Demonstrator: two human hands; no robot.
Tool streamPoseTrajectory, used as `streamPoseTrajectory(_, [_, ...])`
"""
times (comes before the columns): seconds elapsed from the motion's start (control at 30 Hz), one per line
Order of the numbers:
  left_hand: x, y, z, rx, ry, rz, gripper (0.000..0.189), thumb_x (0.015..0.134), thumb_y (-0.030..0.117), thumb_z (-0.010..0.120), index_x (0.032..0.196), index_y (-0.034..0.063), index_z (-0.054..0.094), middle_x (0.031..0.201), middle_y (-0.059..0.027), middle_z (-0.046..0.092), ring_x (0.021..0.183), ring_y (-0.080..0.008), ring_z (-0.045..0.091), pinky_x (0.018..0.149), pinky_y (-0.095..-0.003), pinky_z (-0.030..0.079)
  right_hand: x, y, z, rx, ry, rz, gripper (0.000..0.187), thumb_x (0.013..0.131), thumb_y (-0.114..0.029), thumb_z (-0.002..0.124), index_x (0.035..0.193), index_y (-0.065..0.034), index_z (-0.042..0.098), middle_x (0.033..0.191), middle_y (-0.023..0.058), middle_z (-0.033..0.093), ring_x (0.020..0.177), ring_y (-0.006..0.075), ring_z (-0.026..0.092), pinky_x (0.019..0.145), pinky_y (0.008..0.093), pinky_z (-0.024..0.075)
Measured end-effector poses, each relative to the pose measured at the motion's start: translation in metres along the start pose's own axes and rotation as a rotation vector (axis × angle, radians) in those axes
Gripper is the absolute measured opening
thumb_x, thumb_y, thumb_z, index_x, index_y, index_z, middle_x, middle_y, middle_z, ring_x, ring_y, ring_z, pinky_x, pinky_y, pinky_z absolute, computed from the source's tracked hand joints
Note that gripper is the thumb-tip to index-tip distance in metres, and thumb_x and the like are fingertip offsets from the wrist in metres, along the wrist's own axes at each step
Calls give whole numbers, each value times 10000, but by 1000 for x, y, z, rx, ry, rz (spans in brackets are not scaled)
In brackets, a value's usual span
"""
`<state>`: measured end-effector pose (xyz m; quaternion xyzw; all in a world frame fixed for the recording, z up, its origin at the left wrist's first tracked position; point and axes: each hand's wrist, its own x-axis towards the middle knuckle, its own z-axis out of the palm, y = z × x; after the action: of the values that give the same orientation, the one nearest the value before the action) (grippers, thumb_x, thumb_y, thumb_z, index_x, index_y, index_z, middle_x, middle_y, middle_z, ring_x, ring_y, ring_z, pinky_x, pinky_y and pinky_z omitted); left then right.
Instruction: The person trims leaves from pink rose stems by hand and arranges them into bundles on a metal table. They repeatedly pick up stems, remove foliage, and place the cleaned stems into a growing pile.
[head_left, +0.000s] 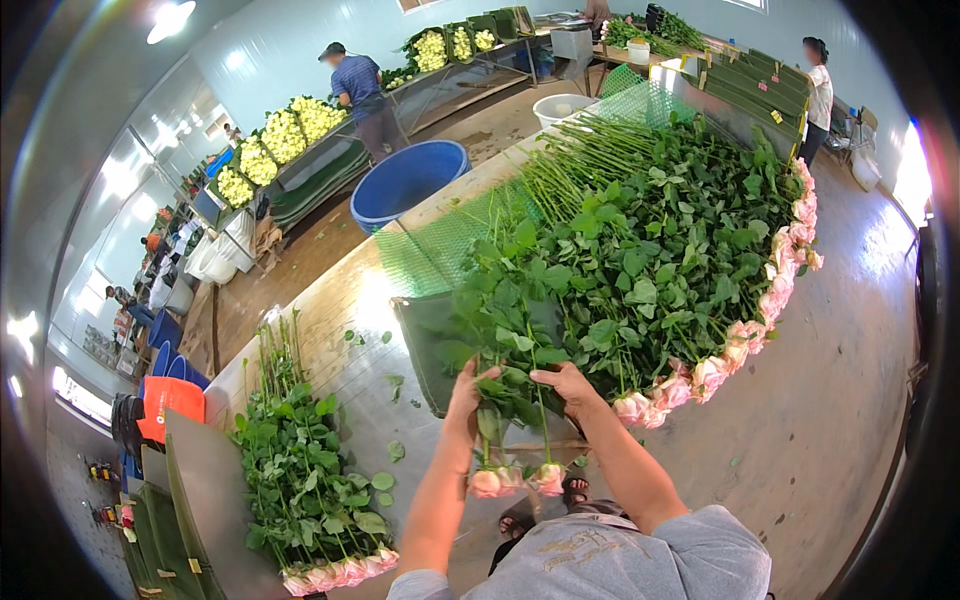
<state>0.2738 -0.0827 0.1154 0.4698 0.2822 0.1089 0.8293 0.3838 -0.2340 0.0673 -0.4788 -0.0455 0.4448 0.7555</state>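
Note:
My left hand (466, 396) grips the leafy stems of pink roses (487, 482), whose heads hang at the table's near edge. Beside it, my right hand (568, 384) has thumb and fingers about the upright stem of a single pink rose (550, 478). Leaves partly hide the fingers of both hands. Beneath them lies a dark green mat (427, 352) on the metal-topped table (352, 397). To the right is a large heap of leafy rose stems (645, 247), their pale pink heads (709, 377) lined along the near edge.
A smaller rose bundle (307, 465) lies left, by a metal panel (214, 495). Green netting (442, 240) covers part of the table. Beyond stand a blue tub (409, 184), a white bucket (559, 109) and a person (360, 86) near yellow-white bouquets (281, 139). Another person (819, 97) stands at right.

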Motion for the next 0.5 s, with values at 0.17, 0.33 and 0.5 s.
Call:
streamPoseTrajectory(0.17, [-49,48,-14,-89,-32,147,393,831,46,588,1202,27,458,1003,-77,593,822,-180,610,665,-304,526,-17,-19,32,-59,-80,-65,283,790,-101,661,1050,-5,601,948,54,629,797,150,588,666,302,494])
streamPoseTrajectory(0.33, [-94,62,-41,-174,94,272,447,819,-30,564,1244,42,445,1014,-82,594,862,-188,603,717,-306,521,-21,-7,55,74,-195,-41,320,794,-133,668,1079,-10,590,976,49,621,884,154,577,780,296,465])
streamPoseTrajectory(0.5, [-135,49,-89,-226,268,318,471,822,-64,549,1254,93,444,1018,-89,599,843,-199,606,645,-344,537,-7,13,77,423,-473,-37,422,843,-160,623,1230,-35,507,939,-1,609,821,143,601,674,298,507])
